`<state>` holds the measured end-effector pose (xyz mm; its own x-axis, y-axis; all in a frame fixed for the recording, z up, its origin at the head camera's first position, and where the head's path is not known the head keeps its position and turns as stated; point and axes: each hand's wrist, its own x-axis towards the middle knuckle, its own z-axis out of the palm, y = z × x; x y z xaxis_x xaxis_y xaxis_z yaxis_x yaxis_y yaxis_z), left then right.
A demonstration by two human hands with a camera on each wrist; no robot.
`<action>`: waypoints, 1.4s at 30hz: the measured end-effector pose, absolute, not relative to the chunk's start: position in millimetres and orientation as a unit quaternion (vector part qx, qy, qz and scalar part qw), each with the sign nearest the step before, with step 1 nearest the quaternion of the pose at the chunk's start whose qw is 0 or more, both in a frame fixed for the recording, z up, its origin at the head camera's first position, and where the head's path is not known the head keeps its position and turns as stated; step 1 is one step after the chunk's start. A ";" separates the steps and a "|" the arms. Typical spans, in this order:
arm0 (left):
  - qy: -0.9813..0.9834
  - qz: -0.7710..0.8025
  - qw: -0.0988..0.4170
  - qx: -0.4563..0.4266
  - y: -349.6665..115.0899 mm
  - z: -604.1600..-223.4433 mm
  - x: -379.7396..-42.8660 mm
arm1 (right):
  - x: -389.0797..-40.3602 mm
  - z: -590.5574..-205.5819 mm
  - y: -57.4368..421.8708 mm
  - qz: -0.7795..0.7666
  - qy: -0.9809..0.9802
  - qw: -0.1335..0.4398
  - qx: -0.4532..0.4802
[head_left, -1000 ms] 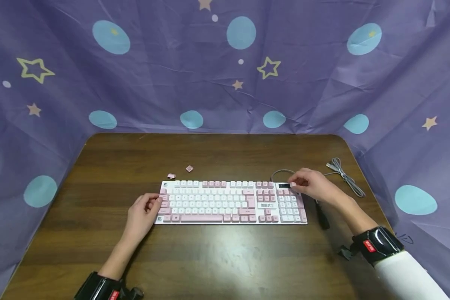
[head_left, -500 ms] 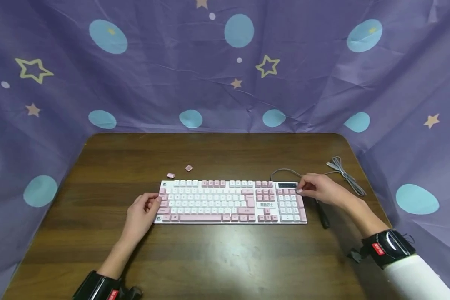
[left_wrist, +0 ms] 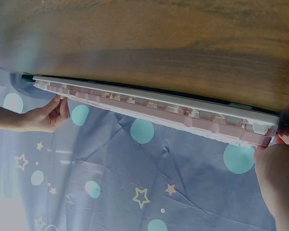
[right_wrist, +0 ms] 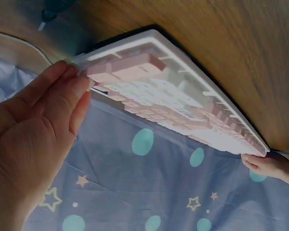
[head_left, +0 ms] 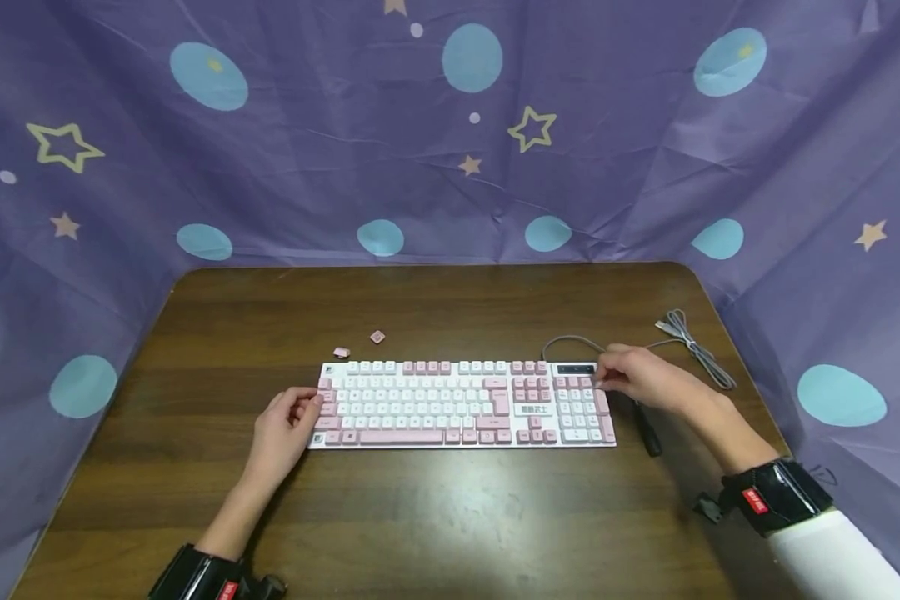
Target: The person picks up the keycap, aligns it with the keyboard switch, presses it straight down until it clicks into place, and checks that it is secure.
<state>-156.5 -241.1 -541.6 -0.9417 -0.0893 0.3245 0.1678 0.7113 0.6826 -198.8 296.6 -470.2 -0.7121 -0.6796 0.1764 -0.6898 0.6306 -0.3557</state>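
A white and pink keyboard [head_left: 420, 408] lies flat on the brown table [head_left: 450, 517]. At its left edge, my left hand [head_left: 285, 429] grips the side between thumb and fingers, which also shows in the left wrist view. My right hand [head_left: 637, 375] is at the far right corner, just right of the dark strip [head_left: 574, 369]. In the right wrist view, thumb and fingertips [right_wrist: 82, 86] pinch together at the keycap in that corner, mostly hiding it. Two loose pink keycaps, one nearer [head_left: 341, 352] and one farther [head_left: 377, 337], lie behind the keyboard's left part.
A grey cable [head_left: 570, 337] runs from the keyboard's back to a tied bundle [head_left: 693, 350] with a USB plug at the right. Beside the keyboard's right end lies a black-handled tool [head_left: 648, 433], partly under my right forearm. A purple patterned cloth [head_left: 307, 167] hangs around the table.
My right hand has moved right from the dark strip to the keyboard's far right corner, then stayed there. The left hand keeps its grip, and the keyboard has not visibly shifted.
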 end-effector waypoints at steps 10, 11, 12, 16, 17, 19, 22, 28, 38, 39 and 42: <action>-0.910 -0.383 0.160 -0.013 -241.6 -539.9 -155.9 | -192.7 -462.3 288.9 0.122 -0.909 0.023 0.397; -0.909 -0.383 0.160 -0.013 -241.6 -539.7 -155.8 | -192.0 -461.4 288.5 0.111 -0.910 0.024 0.399; -0.910 -0.382 0.160 -0.012 -241.6 -539.5 -155.8 | -191.4 -460.3 288.0 0.101 -0.910 0.026 0.401; -0.911 -0.380 0.161 -0.008 -241.5 -539.5 -156.2 | -192.8 -457.8 287.0 0.109 -0.908 0.027 0.404; -0.911 -0.379 0.161 -0.008 -241.4 -539.7 -156.5 | -193.8 -457.7 287.2 0.121 -0.907 0.027 0.404; -0.911 -0.379 0.160 -0.008 -240.9 -540.2 -156.9 | -196.2 -458.1 287.8 0.150 -0.903 0.026 0.402; -0.909 -0.384 0.161 -0.009 -240.1 -541.3 -157.3 | -198.7 -459.9 289.4 0.178 -0.897 0.024 0.404; -0.911 -0.382 0.156 -0.004 -240.5 -542.2 -157.7 | -196.6 -465.2 292.5 0.159 -0.893 0.044 0.419; -0.913 -0.379 0.147 -0.002 -242.0 -543.9 -158.3 | -190.4 -479.1 300.5 0.194 -0.888 0.093 0.406; -0.914 -0.379 0.147 -0.002 -241.9 -544.4 -158.3 | -190.1 -480.5 301.6 0.203 -0.888 0.092 0.402; -0.913 -0.380 0.149 -0.006 -241.2 -545.0 -158.6 | -192.0 -484.8 304.4 0.235 -0.880 0.092 0.402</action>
<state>-158.6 -241.2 -545.0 -0.9555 -0.1028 0.2765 0.1240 0.7105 0.6927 -192.0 304.4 -484.8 -0.6603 -0.6643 0.3504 -0.7505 0.5667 -0.3400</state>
